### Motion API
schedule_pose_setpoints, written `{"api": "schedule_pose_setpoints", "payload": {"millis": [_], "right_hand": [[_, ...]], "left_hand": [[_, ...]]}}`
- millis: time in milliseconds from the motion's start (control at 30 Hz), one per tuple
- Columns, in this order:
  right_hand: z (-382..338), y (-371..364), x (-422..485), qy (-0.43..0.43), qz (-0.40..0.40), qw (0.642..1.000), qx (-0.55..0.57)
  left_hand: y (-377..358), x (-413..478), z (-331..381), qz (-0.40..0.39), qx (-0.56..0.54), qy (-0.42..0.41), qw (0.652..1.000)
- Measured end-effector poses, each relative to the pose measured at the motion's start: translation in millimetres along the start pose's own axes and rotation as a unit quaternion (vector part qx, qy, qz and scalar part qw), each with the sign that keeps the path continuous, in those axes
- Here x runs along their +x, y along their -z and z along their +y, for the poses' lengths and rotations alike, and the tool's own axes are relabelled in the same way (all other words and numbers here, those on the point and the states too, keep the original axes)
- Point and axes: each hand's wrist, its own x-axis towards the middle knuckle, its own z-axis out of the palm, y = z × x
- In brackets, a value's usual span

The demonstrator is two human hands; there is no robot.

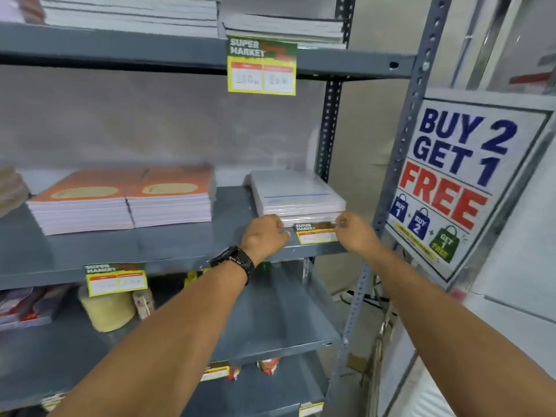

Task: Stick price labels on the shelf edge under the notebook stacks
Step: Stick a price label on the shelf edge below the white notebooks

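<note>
A green, yellow and white price label lies against the front of the grey middle shelf, directly under a white notebook stack. My left hand, with a black watch on its wrist, pinches the label's left end. My right hand pinches its right end. Two orange-covered notebook stacks sit further left on the same shelf, with a stuck label on the edge below them. Another label hangs from the upper shelf edge.
A "Buy 2 Get 1 Free" poster hangs on the perforated right upright. White notebook stacks fill the top shelf. A pale roll and small items sit on the lower shelf, and more labels mark the lower shelf edges.
</note>
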Motion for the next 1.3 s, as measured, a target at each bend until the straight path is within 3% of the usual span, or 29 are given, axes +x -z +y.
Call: {"api": "schedule_pose_setpoints", "payload": {"millis": [167, 300, 433, 533, 600, 667, 700, 767, 867, 1100, 1200, 1300], "right_hand": [[1, -8, 16, 0.025, -0.024, 0.999, 0.032], [-1, -15, 25, -0.017, 0.001, 0.994, 0.105], [-2, -19, 34, -0.042, -0.009, 0.975, 0.219], [-7, -16, 31, 0.009, -0.060, 0.963, 0.264], [-3, -20, 21, 0.114, -0.075, 0.973, 0.186], [8, -33, 9, 0.208, -0.034, 0.977, 0.030], [14, -39, 4, 0.222, -0.002, 0.975, -0.014], [17, -44, 0, 0.212, 0.036, 0.976, -0.002], [14, -39, 5, 0.204, 0.030, 0.978, 0.037], [5, -25, 18, 0.149, -0.068, 0.972, 0.168], [4, -12, 14, 0.182, -0.081, 0.964, 0.177], [6, 2, 3, 0.190, -0.072, 0.956, 0.213]], "left_hand": [[-10, 15, 23, -0.013, -0.078, 0.068, 0.995], [-17, 25, 34, -0.009, -0.119, 0.111, 0.987], [-27, 25, 47, 0.017, -0.205, 0.118, 0.971], [-36, 24, 49, 0.022, -0.258, 0.087, 0.962], [-41, 13, 43, 0.053, -0.095, 0.006, 0.994], [-53, 2, 33, 0.087, 0.168, -0.115, 0.975], [-59, -1, 25, 0.101, 0.238, -0.160, 0.953], [-66, -4, 18, 0.143, 0.247, -0.164, 0.944], [-62, 1, 20, 0.128, 0.209, -0.113, 0.963], [-42, 3, 29, 0.027, 0.095, -0.025, 0.995], [-37, 2, 29, 0.000, -0.037, 0.006, 0.999], [-32, -3, 32, -0.015, -0.181, -0.014, 0.983]]}}
